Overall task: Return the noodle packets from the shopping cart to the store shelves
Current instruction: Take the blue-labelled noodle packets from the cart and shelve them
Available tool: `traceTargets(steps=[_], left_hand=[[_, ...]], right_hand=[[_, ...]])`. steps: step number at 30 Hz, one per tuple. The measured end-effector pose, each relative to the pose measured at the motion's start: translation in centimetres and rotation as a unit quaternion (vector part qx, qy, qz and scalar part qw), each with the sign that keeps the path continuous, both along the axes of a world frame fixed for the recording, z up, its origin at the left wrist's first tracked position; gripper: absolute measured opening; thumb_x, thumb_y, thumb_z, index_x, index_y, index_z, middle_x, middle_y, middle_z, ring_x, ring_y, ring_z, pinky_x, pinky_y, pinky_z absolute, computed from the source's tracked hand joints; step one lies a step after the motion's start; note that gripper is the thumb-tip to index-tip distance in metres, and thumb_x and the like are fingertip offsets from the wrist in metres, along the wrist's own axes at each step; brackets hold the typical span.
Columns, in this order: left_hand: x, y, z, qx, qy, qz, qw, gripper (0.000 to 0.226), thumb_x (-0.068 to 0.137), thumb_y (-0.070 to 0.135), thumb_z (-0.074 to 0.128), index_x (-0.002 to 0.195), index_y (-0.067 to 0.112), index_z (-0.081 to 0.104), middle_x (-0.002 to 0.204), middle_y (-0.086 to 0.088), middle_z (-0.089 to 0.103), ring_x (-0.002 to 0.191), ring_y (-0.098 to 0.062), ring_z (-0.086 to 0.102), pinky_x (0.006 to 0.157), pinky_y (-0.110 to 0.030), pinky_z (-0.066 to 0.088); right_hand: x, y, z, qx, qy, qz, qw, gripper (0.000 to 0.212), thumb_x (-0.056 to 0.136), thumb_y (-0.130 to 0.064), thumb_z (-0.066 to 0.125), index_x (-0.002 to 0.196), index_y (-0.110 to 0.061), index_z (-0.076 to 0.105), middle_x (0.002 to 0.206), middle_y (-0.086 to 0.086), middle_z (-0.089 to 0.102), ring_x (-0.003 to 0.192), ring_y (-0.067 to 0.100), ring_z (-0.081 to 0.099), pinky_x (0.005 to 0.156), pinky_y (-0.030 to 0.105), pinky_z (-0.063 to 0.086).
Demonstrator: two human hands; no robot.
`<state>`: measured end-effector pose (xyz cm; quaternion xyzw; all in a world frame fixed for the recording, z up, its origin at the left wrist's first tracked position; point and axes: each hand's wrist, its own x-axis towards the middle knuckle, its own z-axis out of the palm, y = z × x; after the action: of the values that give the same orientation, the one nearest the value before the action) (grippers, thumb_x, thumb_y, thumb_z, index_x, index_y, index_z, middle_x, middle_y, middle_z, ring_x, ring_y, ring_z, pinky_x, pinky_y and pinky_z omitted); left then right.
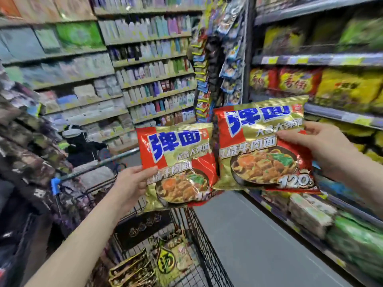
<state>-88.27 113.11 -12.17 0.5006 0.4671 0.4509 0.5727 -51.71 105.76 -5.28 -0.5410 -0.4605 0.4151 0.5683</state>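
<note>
Cart (199, 235): wire basket, lower centre, handle bar with a blue end cap at its left. Contents visible at the bottom of the basket: several packets (165, 259), dark with gold edging, one bearing a round green mark. Print on them is too blurred to read. The near end of the basket is cut off by the lower frame edge.

Left hand (132, 183): grip closed on the lower left edge of a red-and-gold noodle packet (178, 162), thumb on the front face, fingers hidden behind it. The packet is held above the cart.

Right hand (323, 148): grip closed on the right edge of a second packet (263, 146) of the same design, thumb on the front, fingers behind. This one is held higher, between the cart and the right shelves (323, 59). The two packets overlap slightly at their adjoining edges; which lies in front is unclear.

The right shelves carry yellow, red and green packets, heavily blurred. The back shelves (149, 59) hold rows of bottles, detail indistinct. A person (83, 146) in dark clothing stands beyond the cart, partly hidden by it.
</note>
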Motion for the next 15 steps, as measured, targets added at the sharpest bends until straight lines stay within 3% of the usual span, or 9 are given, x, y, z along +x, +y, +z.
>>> traceTargets(steps=[2,4,6,10,13,15], left_hand=[[2.6,-0.4,1.6,0.020,0.019,-0.045,0.999,0.067,0.046,0.037,0.086,0.100,0.003,0.065,0.087,-0.007,0.075,0.070,-0.021,0.071,0.053,-0.026,0.054],[5.4,-0.6,2.8,0.035,0.034,-0.092,0.995,0.090,0.028,0.050,0.089,0.102,0.003,0.065,0.094,-0.010,0.075,0.075,-0.024,0.072,0.055,-0.027,0.055],[8.6,-0.8,3.8,0.048,0.032,-0.135,0.989,0.097,0.023,0.054,0.089,0.103,0.004,0.065,0.097,-0.010,0.074,0.080,-0.024,0.072,0.060,-0.028,0.057],[16.0,-1.8,5.1,0.059,0.024,-0.204,0.977,0.091,0.023,0.047,0.090,0.100,0.003,0.066,0.087,-0.008,0.075,0.066,-0.019,0.071,0.050,-0.022,0.053],[22.2,-3.2,5.7,0.053,0.019,-0.260,0.964,0.068,0.046,0.032,0.083,0.103,0.001,0.064,0.086,-0.012,0.075,0.058,-0.019,0.069,0.048,-0.024,0.052],[26.3,-5.1,6.2,0.056,0.012,-0.298,0.953,0.066,0.046,0.034,0.083,0.102,0.002,0.065,0.079,-0.008,0.075,0.053,-0.017,0.068,0.043,-0.020,0.050]], right_hand=[[2.2,-2.6,0.5,0.002,-0.004,-0.031,1.000,0.047,0.053,-0.026,0.079,0.095,-0.008,0.068,0.077,0.010,0.076,0.059,0.022,0.072,0.050,0.032,0.059],[4.6,-5.4,0.7,0.001,-0.017,-0.068,0.998,0.068,0.041,-0.039,0.086,0.099,-0.009,0.068,0.083,0.011,0.076,0.068,0.028,0.073,0.062,0.041,0.061],[6.9,-8.5,0.7,0.001,-0.027,-0.113,0.993,0.080,0.033,-0.047,0.088,0.101,-0.010,0.068,0.087,0.011,0.076,0.076,0.031,0.073,0.071,0.046,0.060],[11.1,-15.2,1.0,0.006,-0.010,-0.196,0.980,0.052,0.052,-0.032,0.079,0.098,-0.009,0.069,0.085,0.011,0.076,0.070,0.029,0.073,0.064,0.040,0.061],[14.1,-20.8,1.0,0.008,-0.002,-0.265,0.964,0.056,0.052,-0.033,0.080,0.100,-0.008,0.069,0.085,0.012,0.076,0.074,0.030,0.073,0.069,0.043,0.060],[16.0,-24.8,1.2,0.008,0.008,-0.312,0.950,0.052,0.053,-0.032,0.080,0.099,-0.008,0.069,0.084,0.011,0.076,0.073,0.030,0.073,0.068,0.041,0.059]])
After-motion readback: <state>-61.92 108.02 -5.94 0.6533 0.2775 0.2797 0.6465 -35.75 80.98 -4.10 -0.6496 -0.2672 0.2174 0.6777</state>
